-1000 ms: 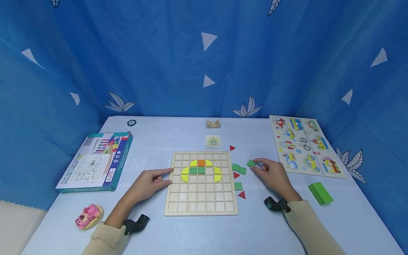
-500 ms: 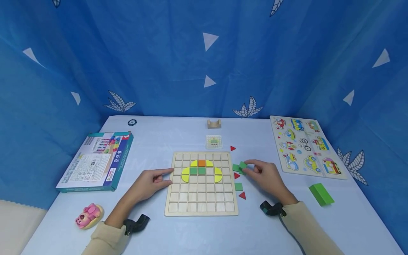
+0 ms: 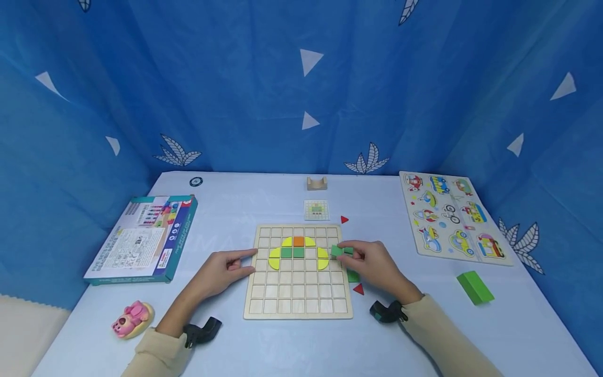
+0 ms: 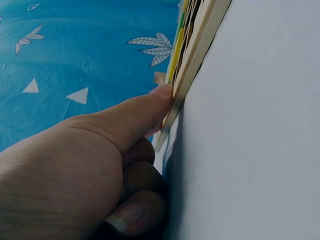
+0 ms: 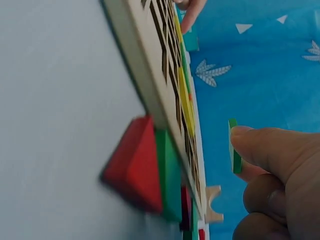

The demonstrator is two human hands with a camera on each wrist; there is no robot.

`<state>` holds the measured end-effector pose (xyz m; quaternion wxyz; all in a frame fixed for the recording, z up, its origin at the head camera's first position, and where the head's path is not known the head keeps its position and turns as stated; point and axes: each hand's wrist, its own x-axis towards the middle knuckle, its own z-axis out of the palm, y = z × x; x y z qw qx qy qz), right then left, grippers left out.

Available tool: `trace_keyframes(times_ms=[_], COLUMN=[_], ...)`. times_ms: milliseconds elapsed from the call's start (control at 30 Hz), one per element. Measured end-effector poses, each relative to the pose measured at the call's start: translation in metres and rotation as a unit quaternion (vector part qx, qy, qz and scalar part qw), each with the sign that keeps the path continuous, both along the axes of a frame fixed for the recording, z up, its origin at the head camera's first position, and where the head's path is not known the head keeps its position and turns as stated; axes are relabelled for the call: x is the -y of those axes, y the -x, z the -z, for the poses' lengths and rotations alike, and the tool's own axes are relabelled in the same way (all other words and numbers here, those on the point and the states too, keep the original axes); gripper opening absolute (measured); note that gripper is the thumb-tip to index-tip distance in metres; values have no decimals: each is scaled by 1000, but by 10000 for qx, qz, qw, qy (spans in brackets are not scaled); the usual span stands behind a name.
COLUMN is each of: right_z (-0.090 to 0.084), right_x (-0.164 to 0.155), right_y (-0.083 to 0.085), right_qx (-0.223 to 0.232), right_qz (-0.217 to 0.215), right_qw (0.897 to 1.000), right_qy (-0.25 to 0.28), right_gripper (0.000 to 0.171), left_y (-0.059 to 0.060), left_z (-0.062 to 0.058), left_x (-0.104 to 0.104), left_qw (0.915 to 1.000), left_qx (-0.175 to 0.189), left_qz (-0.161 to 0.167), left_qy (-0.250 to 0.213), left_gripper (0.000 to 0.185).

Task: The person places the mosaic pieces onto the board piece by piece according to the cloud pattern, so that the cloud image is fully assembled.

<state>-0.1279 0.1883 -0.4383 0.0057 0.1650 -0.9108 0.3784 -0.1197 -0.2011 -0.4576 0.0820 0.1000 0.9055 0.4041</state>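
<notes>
Pinching green tile (image 3: 336,251) in right grip (image 3: 372,264).

Far left: a game box (image 3: 143,238) is laid flat on the tabletop (image 3: 245,199).
Near left: a pink toy (image 3: 132,317).
Right: a vehicle puzzle board (image 3: 449,217), a green block (image 3: 475,287).

Grid board (image 3: 298,309): pale unfinished-looking wood, matt.
Green tile (image 3: 336,251): painted, smooth, probably wood.
Table (image 3: 264,199): smooth light-blue covering, faint sheen.
Box (image 3: 141,239): printed cardboard, slightly glossy.
Backdrop (image 3: 235,94): cloth-like, creased.
</notes>
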Motion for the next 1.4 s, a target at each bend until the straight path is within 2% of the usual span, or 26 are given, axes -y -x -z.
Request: trace_keyframes(times_ms=[200, 467, 833, 1133, 1400], right_z=[-2, 0, 4, 8, 10], right_x=[18, 40, 52, 55, 53], right_y=[4, 13, 22, 19, 18], right_qx=[227, 97, 177, 57, 100], right_qz=[-396, -664, -725, -600, -498], right_qw=[9989, 9975, 9968, 9974, 9986], right_qy=[91, -236, -287, -401, -108], right_gripper=[30, 28, 27, 28, 29], left_y=[0, 0, 1, 0, 1], left_z=[2, 0, 0, 0, 0], left_x=[0, 0, 1, 1, 0], left_qw=[10000, 10000, 10000, 10000, 10000], left_qx=[32, -18, -5, 57, 12], left_qz=[5, -14, 41, -18, 7], left_qy=[20, 8, -11, -6, 36], left_gripper=[46, 45, 46, 46, 46])
